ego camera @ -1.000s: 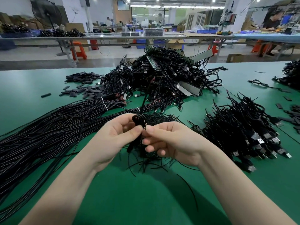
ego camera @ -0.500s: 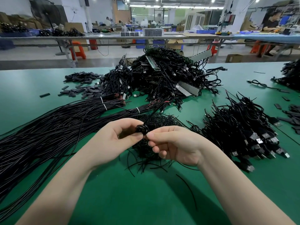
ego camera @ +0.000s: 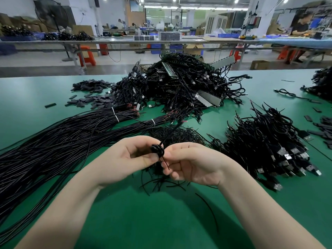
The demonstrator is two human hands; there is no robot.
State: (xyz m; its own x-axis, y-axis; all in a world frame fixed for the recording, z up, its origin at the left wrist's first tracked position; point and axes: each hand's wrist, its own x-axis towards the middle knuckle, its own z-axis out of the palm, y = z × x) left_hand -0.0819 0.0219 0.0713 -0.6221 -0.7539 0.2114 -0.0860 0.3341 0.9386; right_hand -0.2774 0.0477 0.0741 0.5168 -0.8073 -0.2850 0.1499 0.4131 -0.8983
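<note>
At far left, long bundles of black cable (ego camera: 53,146) lie fanned over the green table (ego camera: 161,221). Next comes the left hand (ego camera: 129,159), raised above the table, with thumb and fingers curled round a small wound coil of black cable (ego camera: 157,150) and pinching it at the fingertips. The coil sits right between the two hands, touching the left fingertips and just beside the right ones. Its loose tail runs up and away from them toward the big tangled heap (ego camera: 188,87) at the back. A thin black tie wire (ego camera: 166,164) hangs down from the coil, its long axis nearly upright in the view and leaning a little to the right. The right hand (ego camera: 194,164), fingers curled, pinches it just below the coil and is the nearer one to its free end. The wrap, I judge, turns on the right hand leading that end round the coil while the left holds it steady. Beneath the hands lies a nest of spare tie wires (ego camera: 176,135); farther right is a pile of coiled cables with plugs (ego camera: 269,150)
</note>
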